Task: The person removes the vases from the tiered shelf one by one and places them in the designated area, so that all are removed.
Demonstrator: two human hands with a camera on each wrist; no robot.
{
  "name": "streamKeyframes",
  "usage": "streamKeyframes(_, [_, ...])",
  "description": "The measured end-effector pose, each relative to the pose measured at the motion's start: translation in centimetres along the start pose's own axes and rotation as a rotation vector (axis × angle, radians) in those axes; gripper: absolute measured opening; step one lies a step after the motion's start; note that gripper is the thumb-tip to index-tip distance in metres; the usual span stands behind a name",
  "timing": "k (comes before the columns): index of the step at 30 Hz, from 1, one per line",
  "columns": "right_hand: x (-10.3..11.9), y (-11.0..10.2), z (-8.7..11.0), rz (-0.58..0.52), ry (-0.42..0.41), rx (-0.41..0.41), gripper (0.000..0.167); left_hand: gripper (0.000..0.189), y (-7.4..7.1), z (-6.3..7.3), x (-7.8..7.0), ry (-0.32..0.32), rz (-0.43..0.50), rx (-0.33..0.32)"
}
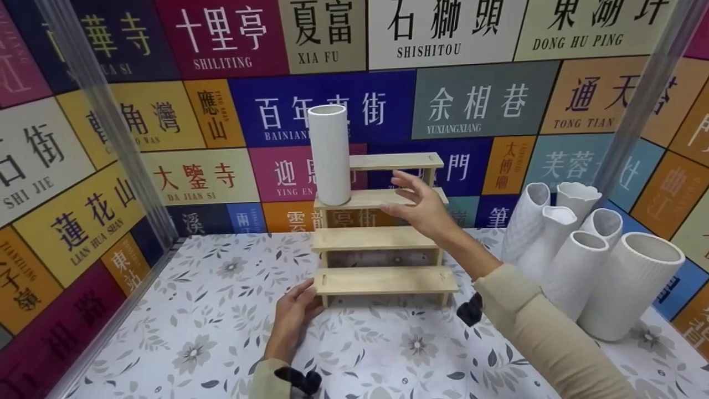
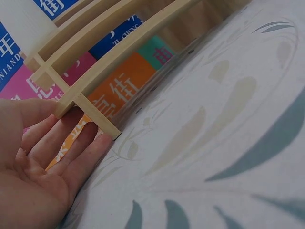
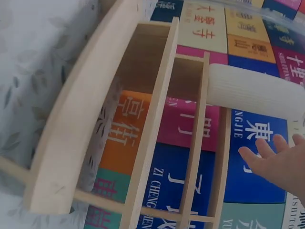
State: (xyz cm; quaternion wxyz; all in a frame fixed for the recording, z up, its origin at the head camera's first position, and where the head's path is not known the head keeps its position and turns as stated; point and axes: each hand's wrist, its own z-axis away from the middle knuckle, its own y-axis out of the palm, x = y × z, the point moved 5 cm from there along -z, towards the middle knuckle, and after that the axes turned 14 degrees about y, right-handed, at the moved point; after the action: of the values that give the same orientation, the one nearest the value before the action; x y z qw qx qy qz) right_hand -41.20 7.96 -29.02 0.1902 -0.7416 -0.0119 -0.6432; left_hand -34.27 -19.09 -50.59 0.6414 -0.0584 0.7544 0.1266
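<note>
A tiered wooden stand (image 1: 382, 280) with stepped boards stands on the table. On the left end of its second board from the top, a tall white cylindrical vase (image 1: 330, 158) stands upright; the right wrist view shows this vase (image 3: 255, 90) sideways. My left hand (image 1: 294, 313) holds the left end of the lowest board. In the left wrist view, the thumb (image 2: 35, 110) lies against the board's end and the fingers reach behind the leg. To the right of the vase, apart from it, my right hand (image 1: 424, 210) hovers before the upper boards with fingers spread, holding nothing.
Several white vases (image 1: 631, 285) of different shapes stand close together at the table's right side. A floral cloth (image 1: 194, 343) covers the table. Behind it rises a wall of colourful lettered panels (image 1: 327, 83). Clear upright edges (image 1: 105, 122) flank the space.
</note>
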Motion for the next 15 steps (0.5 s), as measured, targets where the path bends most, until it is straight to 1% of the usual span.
streamKeyframes(5, [0.3, 1.7, -3.1, 0.029, -0.003, -0.01, 0.082, 0.044, 0.1, 0.0, 0.4, -0.03, -0.011, 0.008])
streamKeyframes(8, [1.0, 3.1, -4.9, 0.029, -0.013, -0.009, 0.084, 0.045, 0.0, -0.2, 0.3, -0.022, -0.01, 0.008])
streamKeyframes(11, [1.9, 4.4, -6.7, 0.016, -0.022, -0.012, 0.087, 0.045, -0.2, -0.3, 0.1, -0.027, -0.008, -0.002])
streamKeyframes(15, [2.2, 5.4, -8.3, -0.004, 0.001, -0.031, 0.091, 0.045, 0.0, -0.1, -0.1, -0.032, -0.016, 0.005])
